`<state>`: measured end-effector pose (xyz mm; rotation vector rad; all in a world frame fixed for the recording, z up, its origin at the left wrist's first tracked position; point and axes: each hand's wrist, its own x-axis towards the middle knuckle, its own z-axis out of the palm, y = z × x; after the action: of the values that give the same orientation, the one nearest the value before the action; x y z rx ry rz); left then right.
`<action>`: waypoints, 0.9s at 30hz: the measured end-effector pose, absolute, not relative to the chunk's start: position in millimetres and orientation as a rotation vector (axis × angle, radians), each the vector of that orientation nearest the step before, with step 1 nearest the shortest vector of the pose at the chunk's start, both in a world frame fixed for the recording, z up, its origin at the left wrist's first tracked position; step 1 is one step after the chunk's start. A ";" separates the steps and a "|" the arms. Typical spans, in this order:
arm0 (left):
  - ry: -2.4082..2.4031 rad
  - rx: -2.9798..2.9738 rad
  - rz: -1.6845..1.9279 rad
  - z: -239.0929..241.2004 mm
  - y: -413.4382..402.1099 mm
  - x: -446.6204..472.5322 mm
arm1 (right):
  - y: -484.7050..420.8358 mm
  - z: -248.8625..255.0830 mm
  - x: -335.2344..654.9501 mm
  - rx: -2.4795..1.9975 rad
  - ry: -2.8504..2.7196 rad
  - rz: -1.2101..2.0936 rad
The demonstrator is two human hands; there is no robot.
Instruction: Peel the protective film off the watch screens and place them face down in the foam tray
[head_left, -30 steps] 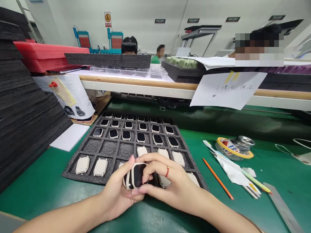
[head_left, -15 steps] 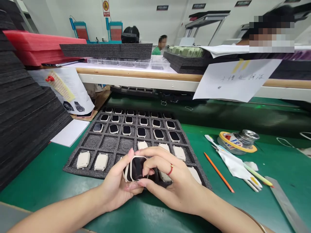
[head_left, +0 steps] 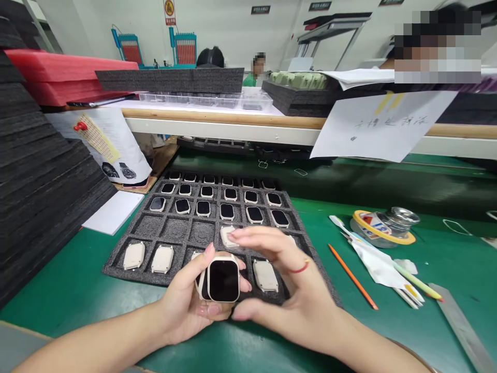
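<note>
My left hand (head_left: 196, 295) holds a smartwatch body (head_left: 224, 280) with a black screen and cream frame, screen facing up. A second cream smartwatch body (head_left: 200, 284) sits partly hidden under it in the same hand. My right hand (head_left: 295, 285) is open just to the right, its thumb and fingers spread around the held watch with a gap. Below both hands lies a black foam tray (head_left: 155, 278). Its far rows hold watch bodies screen up, and nearer ones, such as a cream case (head_left: 134, 255), lie back up.
On the green bench to the right lie an orange stick (head_left: 352, 277), a white brush (head_left: 337, 223), a glass-and-metal bottle (head_left: 388, 228) and a steel ruler (head_left: 462, 321). Stacked black foam sheets (head_left: 42, 207) rise at left. A shelf (head_left: 233, 129) crosses behind; people sit beyond.
My right hand has come off the smartwatch and spread open, moving slightly right. The screen in my left hand now shows fully and sits a little lower.
</note>
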<state>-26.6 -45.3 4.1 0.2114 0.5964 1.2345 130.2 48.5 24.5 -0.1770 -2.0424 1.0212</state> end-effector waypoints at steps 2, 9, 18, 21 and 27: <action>0.625 0.208 1.233 2.9 -46.0 -26.8 | 46.7 19.3 128.2 -0.128 -2.184 0.962; 0.648 0.174 1.233 3.7 -45.3 -26.7 | 48.0 16.6 126.2 -0.077 -2.216 0.906; 0.521 0.269 1.212 0.2 -44.5 -26.0 | 53.5 32.8 143.7 0.062 -2.194 0.621; 0.539 0.261 1.196 -0.1 -44.4 -26.8 | 52.2 29.0 143.6 0.170 -2.246 0.631; 0.597 0.261 1.181 0.7 -46.2 -26.2 | 46.9 23.5 140.7 0.248 -2.307 0.545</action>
<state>-26.2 -46.2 0.7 0.2605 0.5967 1.1811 140.7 46.9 23.5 0.2481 -2.3068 0.5446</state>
